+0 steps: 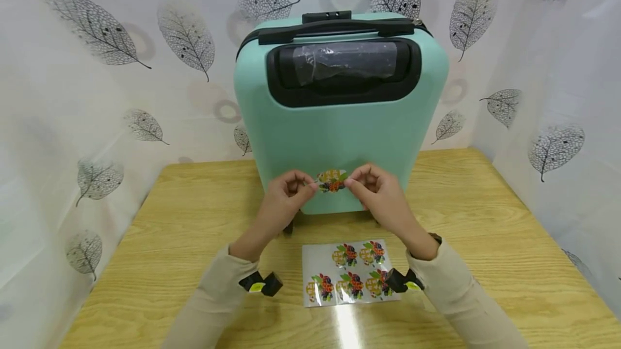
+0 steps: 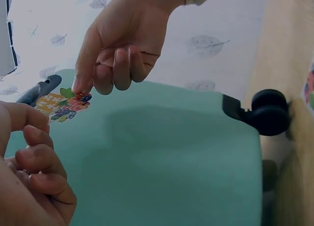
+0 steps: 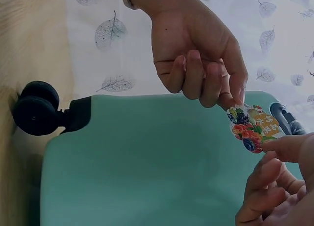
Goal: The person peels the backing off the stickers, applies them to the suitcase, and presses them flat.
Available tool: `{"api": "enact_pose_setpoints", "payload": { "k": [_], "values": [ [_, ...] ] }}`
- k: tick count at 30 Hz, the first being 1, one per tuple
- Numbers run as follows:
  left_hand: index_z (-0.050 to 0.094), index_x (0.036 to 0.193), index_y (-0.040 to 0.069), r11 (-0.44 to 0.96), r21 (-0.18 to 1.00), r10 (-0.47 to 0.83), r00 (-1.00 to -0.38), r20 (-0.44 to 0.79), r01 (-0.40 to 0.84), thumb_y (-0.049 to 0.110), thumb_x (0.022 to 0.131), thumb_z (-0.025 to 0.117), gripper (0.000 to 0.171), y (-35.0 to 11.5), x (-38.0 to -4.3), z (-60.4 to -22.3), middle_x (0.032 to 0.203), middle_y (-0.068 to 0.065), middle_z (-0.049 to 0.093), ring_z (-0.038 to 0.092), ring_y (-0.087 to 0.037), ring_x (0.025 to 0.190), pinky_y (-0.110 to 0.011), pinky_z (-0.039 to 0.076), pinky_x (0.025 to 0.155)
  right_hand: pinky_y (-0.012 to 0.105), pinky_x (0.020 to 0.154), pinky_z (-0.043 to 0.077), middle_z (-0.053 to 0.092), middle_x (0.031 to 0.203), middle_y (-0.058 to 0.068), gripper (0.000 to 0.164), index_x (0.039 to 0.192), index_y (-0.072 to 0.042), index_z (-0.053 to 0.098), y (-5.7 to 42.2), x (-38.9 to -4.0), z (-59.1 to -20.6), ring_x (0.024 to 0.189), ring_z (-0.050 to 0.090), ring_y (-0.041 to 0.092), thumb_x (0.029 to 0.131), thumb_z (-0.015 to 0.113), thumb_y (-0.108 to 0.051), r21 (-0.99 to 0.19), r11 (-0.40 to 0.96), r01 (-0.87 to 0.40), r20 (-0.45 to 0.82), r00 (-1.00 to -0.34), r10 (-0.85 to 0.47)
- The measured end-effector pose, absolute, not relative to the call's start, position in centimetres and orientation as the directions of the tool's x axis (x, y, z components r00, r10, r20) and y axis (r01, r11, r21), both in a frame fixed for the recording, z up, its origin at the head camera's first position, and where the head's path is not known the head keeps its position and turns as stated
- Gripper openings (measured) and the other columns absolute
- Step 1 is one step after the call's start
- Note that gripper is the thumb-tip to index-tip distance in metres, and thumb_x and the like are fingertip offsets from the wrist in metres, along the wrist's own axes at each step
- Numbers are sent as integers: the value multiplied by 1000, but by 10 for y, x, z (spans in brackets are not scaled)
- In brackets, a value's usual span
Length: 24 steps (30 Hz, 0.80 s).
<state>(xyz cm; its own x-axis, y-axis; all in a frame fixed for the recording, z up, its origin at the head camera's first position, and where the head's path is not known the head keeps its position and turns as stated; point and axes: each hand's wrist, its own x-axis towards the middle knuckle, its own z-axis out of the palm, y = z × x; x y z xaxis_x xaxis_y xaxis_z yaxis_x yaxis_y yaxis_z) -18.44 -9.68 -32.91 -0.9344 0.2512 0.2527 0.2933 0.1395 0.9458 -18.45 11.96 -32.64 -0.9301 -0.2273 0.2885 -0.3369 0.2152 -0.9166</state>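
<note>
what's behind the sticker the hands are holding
In the head view, the suitcase's plain green surface shows behind and around the sticker. The patch hidden by the sticker's printed fruit cannot be seen, so anything there is unknown.

No word can be read with certainty. A small, rounded sticker [image 3: 251, 129] printed with colourful fruit and green leaves, right of centre in the right wrist view, carries white characters on an orange-yellow panel; they look like Chinese script, but which ones cannot be told. Its lettering also shows at the left of the left wrist view, again unclear. On a glossy, whitish rectangular sheet [image 1: 315, 257] at the lower centre of the head view, five matching fruit-printed stickers [image 1: 349, 285] bear pale markings on yellow panels, too small to read.
</note>
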Motion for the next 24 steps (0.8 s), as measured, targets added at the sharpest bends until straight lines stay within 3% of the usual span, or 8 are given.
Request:
{"api": "enact_pose_setpoints", "payload": {
  "k": [9, 24],
  "values": [
    [64, 95, 1, 154, 902, 230, -903, 364, 403, 11, 93, 62, 10, -90, -193, -313, 61, 1, 48, 35, -8, 49, -23, 32, 49, 24, 50, 32, 49, 62, -3, 11, 96, -2, 60, 120, -185, -312, 50, 34, 8, 94, 62, -13, -884, 247, -397, 370, -917, -147],
    [66, 91, 0, 193, 821, 143, -843, 518, 537, 8, 91, 64, 8, -79, -199, -289, 55, -3, 45, 34, -9, 46, -24, 29, 45, 26, 44, 27, 43, 55, -3, 9, 95, -2, 63, 117, -200, -299, 43, 29, 11, 92, 64, -10, -817, 246, -521, 527, -849, -45]
  ]
}}
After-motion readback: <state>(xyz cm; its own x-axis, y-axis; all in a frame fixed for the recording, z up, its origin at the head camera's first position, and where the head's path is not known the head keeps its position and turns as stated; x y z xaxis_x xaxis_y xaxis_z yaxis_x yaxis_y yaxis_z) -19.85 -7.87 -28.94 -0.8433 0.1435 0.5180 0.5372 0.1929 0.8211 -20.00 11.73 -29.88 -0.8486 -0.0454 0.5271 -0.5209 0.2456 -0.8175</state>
